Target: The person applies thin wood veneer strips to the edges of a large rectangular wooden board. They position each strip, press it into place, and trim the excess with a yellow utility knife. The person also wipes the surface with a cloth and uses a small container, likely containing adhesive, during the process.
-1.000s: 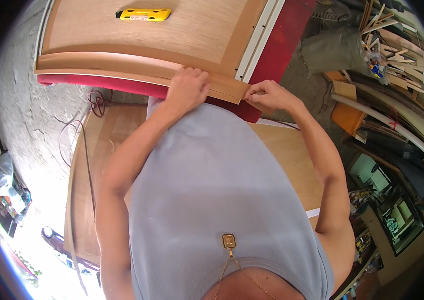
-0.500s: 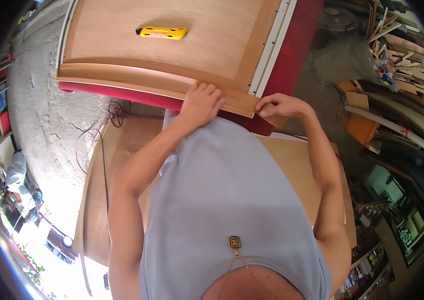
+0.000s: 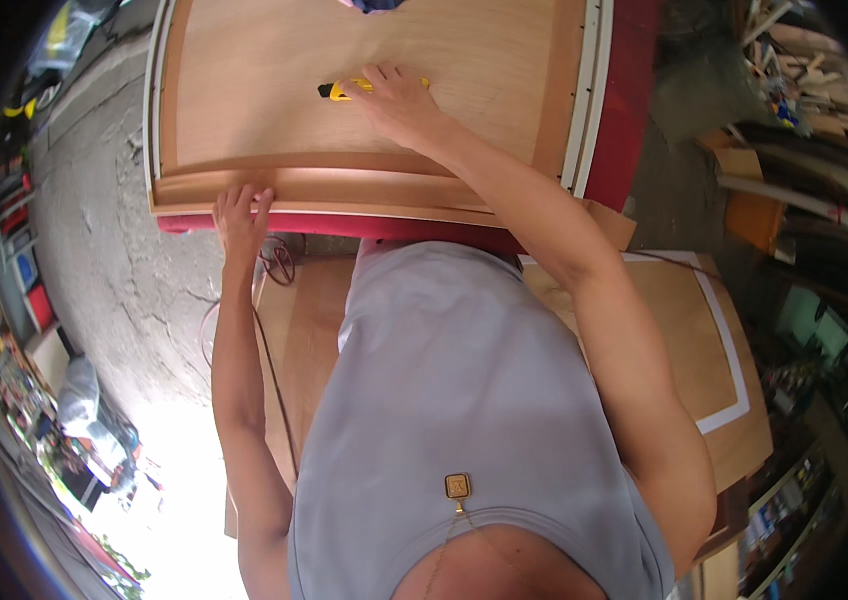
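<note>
A wooden panel (image 3: 274, 110) with a brown border lies in front of me. Along its near edge runs a brown edging strip (image 3: 384, 187), bowed upward, its loose end sticking out past the right corner. Near the left corner, my left hand (image 3: 241, 222) curls its fingers over the strip and panel edge. My right hand (image 3: 399, 108) reaches across to the middle of the panel, its fingers closed over a yellow utility knife (image 3: 354, 87). The knife's black end shows at the left; the palm and fingers hide much of its body.
Pale metal rails (image 3: 587, 100) line the panel's sides. Red material (image 3: 629, 120) lies beneath it. Something dark blue (image 3: 374, 4) shows at the far edge. A wooden board (image 3: 674, 310) stands close around me, with a thin hose (image 3: 279, 262) at left. Scrap wood (image 3: 824, 80) piles up at right.
My right hand has left the near right corner and come to the knife. My left hand has slid left along the edge to near the left corner. The view has shifted slightly.
</note>
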